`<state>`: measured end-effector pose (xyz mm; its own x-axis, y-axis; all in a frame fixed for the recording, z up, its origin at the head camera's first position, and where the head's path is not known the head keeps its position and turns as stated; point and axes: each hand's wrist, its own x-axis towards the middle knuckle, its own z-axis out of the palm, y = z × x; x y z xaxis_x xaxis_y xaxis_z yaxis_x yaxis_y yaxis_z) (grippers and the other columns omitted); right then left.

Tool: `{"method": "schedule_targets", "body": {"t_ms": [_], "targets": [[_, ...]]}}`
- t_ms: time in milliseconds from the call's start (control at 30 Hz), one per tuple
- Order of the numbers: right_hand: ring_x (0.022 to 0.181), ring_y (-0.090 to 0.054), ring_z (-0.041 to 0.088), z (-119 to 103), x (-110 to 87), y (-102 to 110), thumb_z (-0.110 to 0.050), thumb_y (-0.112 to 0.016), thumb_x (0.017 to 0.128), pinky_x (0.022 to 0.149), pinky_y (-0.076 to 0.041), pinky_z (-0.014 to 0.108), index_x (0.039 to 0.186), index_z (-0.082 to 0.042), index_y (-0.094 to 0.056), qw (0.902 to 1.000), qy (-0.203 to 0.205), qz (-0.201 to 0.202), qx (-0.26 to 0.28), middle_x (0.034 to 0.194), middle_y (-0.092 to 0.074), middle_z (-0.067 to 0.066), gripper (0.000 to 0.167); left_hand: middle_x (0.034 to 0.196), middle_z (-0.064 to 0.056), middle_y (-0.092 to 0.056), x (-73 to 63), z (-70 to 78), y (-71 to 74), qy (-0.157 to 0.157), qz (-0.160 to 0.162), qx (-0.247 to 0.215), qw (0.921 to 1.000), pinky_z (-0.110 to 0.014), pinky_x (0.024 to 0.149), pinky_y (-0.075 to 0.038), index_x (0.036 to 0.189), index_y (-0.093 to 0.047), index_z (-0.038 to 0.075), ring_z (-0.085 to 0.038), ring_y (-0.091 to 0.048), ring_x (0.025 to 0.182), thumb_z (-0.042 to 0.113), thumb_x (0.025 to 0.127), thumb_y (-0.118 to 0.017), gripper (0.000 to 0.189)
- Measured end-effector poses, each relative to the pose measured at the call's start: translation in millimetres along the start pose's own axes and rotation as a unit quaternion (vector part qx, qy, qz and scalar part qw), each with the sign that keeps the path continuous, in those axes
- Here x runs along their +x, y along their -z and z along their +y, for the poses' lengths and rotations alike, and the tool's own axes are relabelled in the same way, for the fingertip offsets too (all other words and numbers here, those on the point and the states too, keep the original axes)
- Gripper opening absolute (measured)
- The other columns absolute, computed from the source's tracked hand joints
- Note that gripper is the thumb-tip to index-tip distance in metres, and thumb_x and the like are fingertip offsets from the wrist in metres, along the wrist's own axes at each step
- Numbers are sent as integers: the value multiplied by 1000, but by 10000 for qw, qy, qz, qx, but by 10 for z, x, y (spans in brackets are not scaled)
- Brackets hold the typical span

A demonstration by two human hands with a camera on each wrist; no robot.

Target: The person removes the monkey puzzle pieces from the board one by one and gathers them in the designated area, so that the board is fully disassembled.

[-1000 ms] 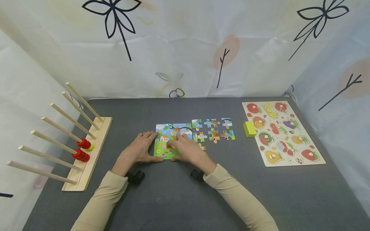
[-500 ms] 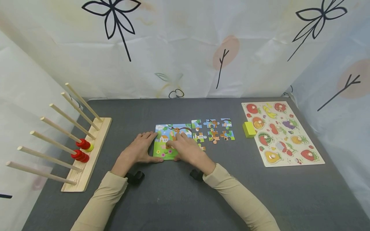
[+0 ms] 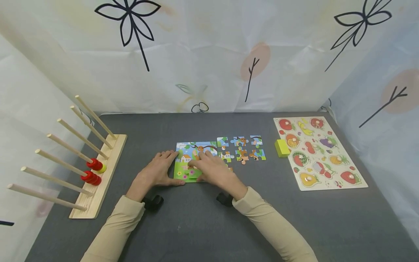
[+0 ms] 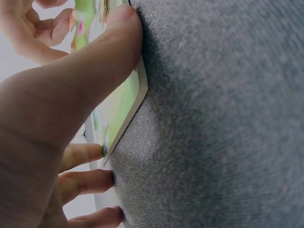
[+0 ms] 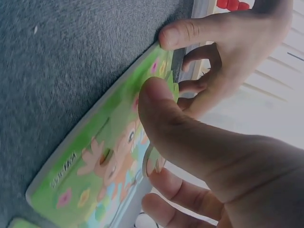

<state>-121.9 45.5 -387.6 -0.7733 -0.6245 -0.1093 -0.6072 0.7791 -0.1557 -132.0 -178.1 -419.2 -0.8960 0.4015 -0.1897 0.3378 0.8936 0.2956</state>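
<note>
A bright picture puzzle board (image 3: 181, 171) with a house, flowers and animals lies flat on the dark grey table. My left hand (image 3: 157, 169) sits at its near left corner, with the thumb on the near edge and extended fingertips along the left side. Above the board's right part, my right hand (image 3: 214, 167) pinches a puzzle piece (image 5: 153, 164) between thumb and fingers; the piece stands tilted close over the picture. In the head view this hand hides most of the piece and the board's lower right.
Several loose puzzle pieces (image 3: 242, 155) lie right of the board. Farther right, a yellow block (image 3: 282, 148) touches a wooden fruit board (image 3: 322, 156). A wooden peg stand (image 3: 108, 160) with red and yellow rings (image 3: 91, 177) stands at the left. Patterned cloth (image 3: 209, 58) closes off the back.
My right thumb has shifted slightly right along the board's near edge. The left hand keeps its place at the corner, and the loose pieces stay where they were.
</note>
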Motion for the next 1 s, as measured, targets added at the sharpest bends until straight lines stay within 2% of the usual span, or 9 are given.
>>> {"method": "schedule_targets", "body": {"t_ms": [200,433,600,733,867,1000], "targets": [[94,-56,22,94,-107,61,-29,-87,81,68,-52,33,128,-26,-70,9995,130,105,275,108,-63,4,50,157,-26,-42,8,5,-2,32,-60,25,10000,-65,111,-42,156,-37,0,-52,-41,140,60,75,-84,111],[88,-52,20,322,-297,57,-29,-87,80,64,-45,28,126,-26,-71,9987,248,401,198,98,-60,2,49,157,-26,-42,21,11,-16,18,-40,37,10000,-64,112,-42,156,-38,1,-52,-41,141,59,75,-85,110],[86,-50,19,513,-463,63,-25,-88,80,62,-42,24,127,-23,-71,9979,167,538,317,100,-61,3,50,157,-26,-42,12,7,-17,102,-48,60,9999,-64,113,-42,156,-37,1,-50,-41,142,60,75,-85,112],[85,-48,17,658,-584,70,-24,-88,80,62,-39,24,126,-22,-71,9981,-60,465,411,98,-60,2,49,157,-26,-42,7,8,-7,105,-43,89,9999,-64,112,-42,156,-36,1,-51,-41,142,60,74,-85,112],[87,-50,19,804,-686,59,-22,-87,81,69,-45,30,128,-19,-70,9980,-229,382,444,97,-58,3,50,157,-26,-43,9,14,1,95,-44,100,9999,-65,112,-42,156,-37,0,-51,-42,141,60,74,-85,112],[98,-56,25,934,-788,52,-17,-85,83,84,-54,41,130,-17,-69,9974,-392,298,516,111,-63,9,50,157,-26,-43,12,25,2,102,-64,115,9999,-64,112,-42,156,-37,0,-51,-42,141,60,74,-85,112]]}}
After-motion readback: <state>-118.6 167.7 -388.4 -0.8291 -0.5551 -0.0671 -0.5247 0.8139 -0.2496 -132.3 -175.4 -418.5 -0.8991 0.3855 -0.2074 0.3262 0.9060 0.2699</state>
